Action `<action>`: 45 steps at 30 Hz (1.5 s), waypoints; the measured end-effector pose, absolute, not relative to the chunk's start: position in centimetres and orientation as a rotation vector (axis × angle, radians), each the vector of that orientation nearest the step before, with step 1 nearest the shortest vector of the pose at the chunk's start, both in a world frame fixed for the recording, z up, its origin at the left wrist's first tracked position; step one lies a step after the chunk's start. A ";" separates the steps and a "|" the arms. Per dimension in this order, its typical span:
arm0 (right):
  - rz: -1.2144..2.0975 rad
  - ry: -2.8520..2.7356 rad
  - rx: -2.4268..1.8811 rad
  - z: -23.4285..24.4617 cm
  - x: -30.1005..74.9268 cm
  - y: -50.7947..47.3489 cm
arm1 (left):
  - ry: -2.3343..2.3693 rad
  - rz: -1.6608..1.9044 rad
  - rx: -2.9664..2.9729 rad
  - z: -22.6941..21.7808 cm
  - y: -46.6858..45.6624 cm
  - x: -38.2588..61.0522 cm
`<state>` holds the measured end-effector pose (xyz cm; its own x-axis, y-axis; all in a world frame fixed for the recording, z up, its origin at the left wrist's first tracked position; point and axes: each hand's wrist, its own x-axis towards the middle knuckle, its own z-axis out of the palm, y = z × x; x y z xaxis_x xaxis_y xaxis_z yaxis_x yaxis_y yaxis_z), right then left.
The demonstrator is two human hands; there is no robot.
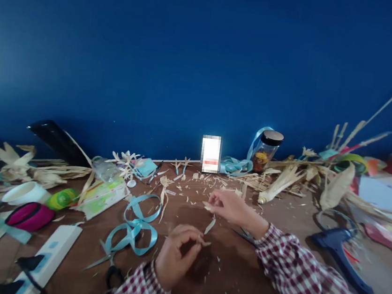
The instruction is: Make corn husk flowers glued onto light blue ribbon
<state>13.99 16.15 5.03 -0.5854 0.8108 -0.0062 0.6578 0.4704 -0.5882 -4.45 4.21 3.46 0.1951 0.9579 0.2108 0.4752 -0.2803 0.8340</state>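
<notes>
My left hand (177, 254) is closed in a pinch low over the brown table, with a small pale corn husk piece (206, 244) sticking out past the fingertips. Farther forward and to the right, my right hand (230, 206) pinches another husk piece (206, 206) between thumb and fingers. A loose pointed husk strip (210, 226) lies between the two hands. Partly under my right wrist is a dark tool (245, 235), its kind hidden. Left of my left hand lie looped light blue ribbon (143, 221) and open scissors (112, 262).
Husk scraps litter the table (188, 214) ahead. A blue glue gun (343, 253) lies right of my right arm, and a power strip (50, 258) sits at the lower left. A lidded jar (266, 150) and corn husks (284, 180) stand near the blue wall (205, 63).
</notes>
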 end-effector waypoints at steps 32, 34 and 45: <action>0.545 -2.409 -1.582 6.7 16.3 12.7 | 1.340 0.396 2.250 1.3 5.7 -4.5; 0.466 -2.324 -1.696 7.1 18.3 11.4 | 1.343 0.364 2.258 1.1 5.8 -4.5; 0.567 -2.239 -1.894 3.9 23.9 3.1 | 1.344 0.333 2.255 1.1 6.1 -4.4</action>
<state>23.94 3.10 3.87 -0.1888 0.9742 -0.1239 0.9157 0.1291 -0.3806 -4.37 6.14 1.07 0.4851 0.8736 -0.0401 0.7540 -0.3946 0.5252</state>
